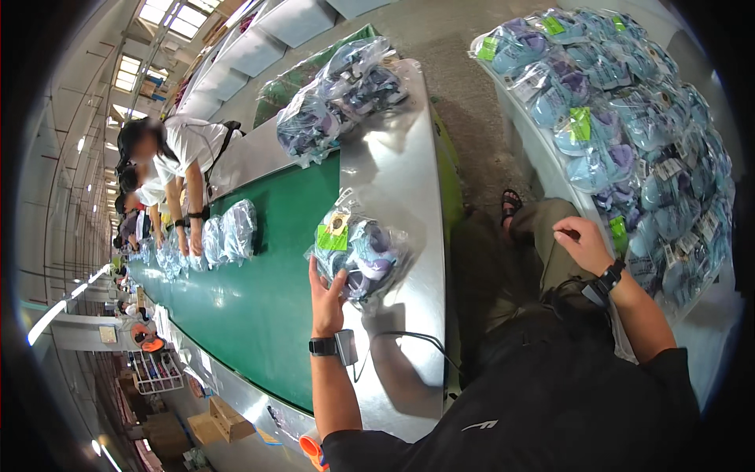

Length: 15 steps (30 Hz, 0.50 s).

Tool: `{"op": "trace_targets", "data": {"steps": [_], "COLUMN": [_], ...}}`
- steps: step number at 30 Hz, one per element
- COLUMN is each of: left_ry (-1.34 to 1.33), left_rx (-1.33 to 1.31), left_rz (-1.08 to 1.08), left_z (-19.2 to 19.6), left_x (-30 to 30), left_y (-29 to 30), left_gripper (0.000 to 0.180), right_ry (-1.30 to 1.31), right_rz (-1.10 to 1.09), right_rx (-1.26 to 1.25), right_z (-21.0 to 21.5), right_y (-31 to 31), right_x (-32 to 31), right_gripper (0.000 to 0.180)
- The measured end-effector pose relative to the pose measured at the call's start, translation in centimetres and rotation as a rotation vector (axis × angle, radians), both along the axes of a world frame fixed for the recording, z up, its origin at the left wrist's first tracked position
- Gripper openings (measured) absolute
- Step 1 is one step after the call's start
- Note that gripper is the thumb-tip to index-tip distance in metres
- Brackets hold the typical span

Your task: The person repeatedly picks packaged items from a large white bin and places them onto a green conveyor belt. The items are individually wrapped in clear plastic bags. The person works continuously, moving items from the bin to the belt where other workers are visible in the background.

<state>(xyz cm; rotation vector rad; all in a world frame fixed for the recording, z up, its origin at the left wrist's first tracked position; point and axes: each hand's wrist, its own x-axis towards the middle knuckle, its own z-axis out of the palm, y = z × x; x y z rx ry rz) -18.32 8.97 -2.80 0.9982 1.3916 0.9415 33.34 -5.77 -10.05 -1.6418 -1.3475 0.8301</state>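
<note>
A pair of blue and purple clogs in a clear plastic bag (pixel 370 259), with a green tag on it, rests over the metal edge beside the green conveyor belt. My left hand (pixel 327 303) has that bag at its near left side, thumb over the plastic and fingers along its edge. Away to the right, my right hand (pixel 583 245) hangs above my knee with the fingers loosely curled. No object shows in it. It is nearest a big white bin (pixel 519 153) heaped with bagged clogs (pixel 621 118), several with green tags.
More bagged clogs (pixel 338 102) are piled at the belt's far end. Along the green belt (pixel 267 291) lie several clear bags (pixel 236 228), where co-workers in white shirts (pixel 193 141) lean in. A black cable (pixel 417 334) crosses the metal edge (pixel 417 197). Grey bins (pixel 244 63) stand behind.
</note>
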Motion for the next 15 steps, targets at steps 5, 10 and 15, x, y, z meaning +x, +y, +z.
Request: {"op": "trace_targets", "data": {"steps": [5, 10, 15], "left_ry": [-0.235, -0.111, -0.398], "left_rx": [-0.023, -0.028, -0.124], "left_rz": [0.031, -0.021, -0.232], "left_z": [1.3, 1.7, 2.2], "left_x": [4.7, 12.2, 19.0], "left_y": [-1.5, -4.2, -7.9], "left_gripper": [0.084, 0.077, 0.080], "right_ry": [0.080, -0.147, -0.372], "right_rz": [0.072, 0.187, 0.423], "right_rx": [0.008, 0.427, 0.532], "right_z": [3.8, 10.0, 13.6], "right_y": [0.8, 2.2, 1.9], "right_x": [-2.7, -7.2, -11.6], "right_gripper": [0.018, 0.035, 0.065]}}
